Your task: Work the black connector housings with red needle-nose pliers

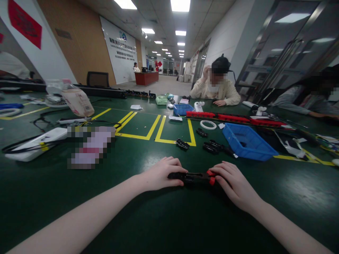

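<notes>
A black bar-shaped part with small red pieces [195,177] lies on the green table [159,218] right in front of me. My left hand [162,173] is closed round its left end, fingers curled over the top. My right hand [233,183] grips its right end, fingertips beside the red pieces. Several loose black parts [212,146] lie a little farther out, near a blue bin [247,143].
Yellow tape boxes [156,132] mark the table. A white tape ring [208,124], long red-and-black strips [233,118], a second blue bin [182,109] and a bottle [76,100] sit farther back. A white box with cables [34,143] lies at the left. Two people sit across the table.
</notes>
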`<action>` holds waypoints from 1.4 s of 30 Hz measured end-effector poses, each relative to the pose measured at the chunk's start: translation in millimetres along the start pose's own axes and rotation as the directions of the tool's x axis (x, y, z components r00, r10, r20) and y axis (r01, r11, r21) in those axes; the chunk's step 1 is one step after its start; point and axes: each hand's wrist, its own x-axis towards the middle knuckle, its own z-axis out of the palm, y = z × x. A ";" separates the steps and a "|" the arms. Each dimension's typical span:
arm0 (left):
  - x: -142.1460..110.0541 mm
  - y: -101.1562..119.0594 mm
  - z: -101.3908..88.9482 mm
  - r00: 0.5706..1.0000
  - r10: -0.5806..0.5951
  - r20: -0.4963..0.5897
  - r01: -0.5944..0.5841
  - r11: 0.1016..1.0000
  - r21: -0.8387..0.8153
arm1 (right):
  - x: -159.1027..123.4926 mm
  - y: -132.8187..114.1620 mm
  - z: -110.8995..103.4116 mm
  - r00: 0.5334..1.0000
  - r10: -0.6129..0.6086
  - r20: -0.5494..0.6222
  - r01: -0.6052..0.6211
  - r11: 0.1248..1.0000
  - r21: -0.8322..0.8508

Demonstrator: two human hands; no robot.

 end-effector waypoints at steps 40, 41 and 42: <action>-0.4 -0.6 0.9 1.000 0.014 0.002 -0.014 1.000 0.012 | -0.4 -10.4 -3.2 1.000 -0.013 -0.011 0.013 0.997 0.073; -0.4 -1.1 1.2 1.000 0.015 0.001 -0.015 1.000 0.011 | -0.4 -10.6 -2.9 1.000 -0.013 -0.010 0.014 0.997 0.070; -0.4 -1.8 1.7 1.000 0.017 0.000 -0.017 1.000 0.012 | -0.2 -10.8 -2.6 1.000 -0.015 -0.009 0.016 0.998 0.067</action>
